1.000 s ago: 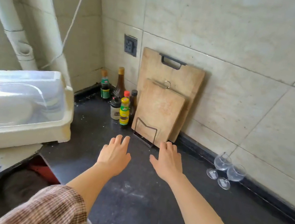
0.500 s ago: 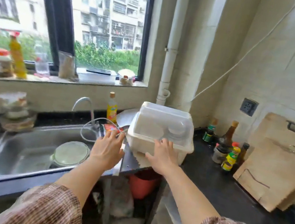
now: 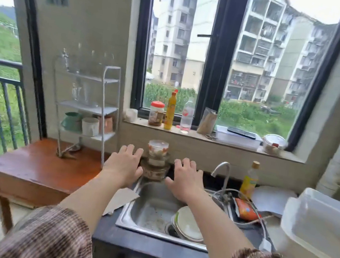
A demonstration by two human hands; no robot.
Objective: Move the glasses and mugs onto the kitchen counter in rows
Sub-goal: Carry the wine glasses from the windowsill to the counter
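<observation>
Both hands empty, fingers spread: left hand (image 3: 124,165), right hand (image 3: 186,181), apart above the stainless steel sink (image 3: 150,211), which holds stacked pale plates (image 3: 188,223). Farther left, the white wire shelf rack (image 3: 91,106) carries clear glasses (image 3: 85,63) on upper tiers and green, white and brown mugs (image 3: 88,125) on the lowest. Judged: none visible on the counter here; transfer appears outstanding.
</observation>
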